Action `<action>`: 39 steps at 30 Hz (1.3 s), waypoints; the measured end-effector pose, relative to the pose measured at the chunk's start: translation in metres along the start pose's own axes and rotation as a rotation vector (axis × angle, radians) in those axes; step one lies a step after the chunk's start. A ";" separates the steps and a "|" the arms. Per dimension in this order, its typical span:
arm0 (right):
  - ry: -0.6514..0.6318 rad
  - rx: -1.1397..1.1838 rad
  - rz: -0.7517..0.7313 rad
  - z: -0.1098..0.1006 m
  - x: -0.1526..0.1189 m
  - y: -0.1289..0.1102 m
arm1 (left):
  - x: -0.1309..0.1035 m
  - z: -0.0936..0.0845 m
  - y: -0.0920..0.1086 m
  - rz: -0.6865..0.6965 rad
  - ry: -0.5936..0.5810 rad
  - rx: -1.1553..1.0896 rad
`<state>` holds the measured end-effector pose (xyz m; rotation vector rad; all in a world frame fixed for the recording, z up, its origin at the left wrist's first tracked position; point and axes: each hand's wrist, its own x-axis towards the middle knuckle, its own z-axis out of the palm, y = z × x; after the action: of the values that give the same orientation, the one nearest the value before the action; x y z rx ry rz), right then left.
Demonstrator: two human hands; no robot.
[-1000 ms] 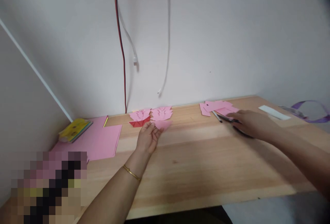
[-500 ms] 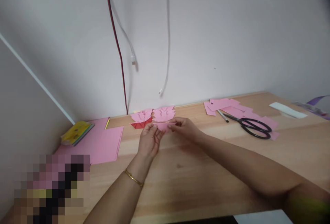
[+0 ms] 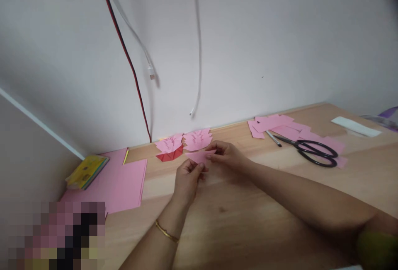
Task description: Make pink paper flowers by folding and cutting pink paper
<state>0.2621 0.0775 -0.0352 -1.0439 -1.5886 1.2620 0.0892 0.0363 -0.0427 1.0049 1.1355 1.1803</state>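
Note:
A small folded pink paper [image 3: 200, 155] is held between both hands above the wooden table. My left hand [image 3: 187, 177] pinches its lower edge with thumb and fingers. At its right end, my right hand [image 3: 226, 155] grips the paper between thumb and fingertips. Just behind lie two groups of folded pink pieces [image 3: 197, 139] [image 3: 170, 142] near the wall. A red folded paper [image 3: 170, 154] sits in front of the left group.
Pink sheets [image 3: 127, 185] and a yellow packet [image 3: 88, 171] lie at left, with a yellow pencil [image 3: 126, 156]. Black-handled scissors [image 3: 317, 153], pink pieces [image 3: 273, 122], a pen [image 3: 273, 138] and a white strip [image 3: 355, 126] are at right. Cables [image 3: 199, 46] hang down the wall.
My left hand has moved from the paper's left end to its lower edge, so more of the pink paper shows. The camera view has shifted and tilted slightly.

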 end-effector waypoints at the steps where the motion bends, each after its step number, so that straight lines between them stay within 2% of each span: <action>1: -0.013 0.020 0.021 0.000 0.001 0.001 | 0.001 -0.001 -0.001 -0.001 0.011 -0.014; 7: -0.128 0.068 0.018 0.003 0.001 0.002 | 0.007 -0.002 0.001 -0.015 0.016 -0.136; 11: -0.132 0.011 -0.020 0.006 -0.004 -0.001 | 0.004 0.000 0.004 0.014 -0.034 -0.143; 17: -0.206 0.102 -0.085 0.008 -0.010 -0.002 | -0.001 0.004 0.003 0.065 -0.071 -0.076; 20: -0.140 0.065 -0.073 0.007 -0.010 0.000 | 0.000 0.004 0.003 0.084 -0.086 -0.115; 23: -0.088 0.118 -0.024 0.011 -0.008 -0.002 | 0.004 0.004 0.007 0.085 -0.034 -0.168; 28: 0.060 0.248 0.058 0.036 -0.001 -0.012 | 0.014 0.008 0.013 0.042 0.057 -0.240; 31: 0.171 0.324 0.022 0.051 0.003 -0.007 | 0.018 0.011 0.010 0.047 0.112 -0.317; 34: 0.160 0.262 -0.016 0.052 0.006 0.005 | 0.020 0.009 0.005 0.003 0.096 -0.348; 36: 0.137 0.213 -0.033 0.048 0.009 0.010 | 0.022 0.005 0.003 -0.008 0.041 -0.307; 39: 0.122 0.176 -0.066 0.040 0.014 0.012 | 0.028 0.001 0.001 0.054 0.011 -0.299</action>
<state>0.2211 0.0810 -0.0516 -0.9314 -1.3825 1.2453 0.0907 0.0644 -0.0455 0.8038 0.9119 1.3545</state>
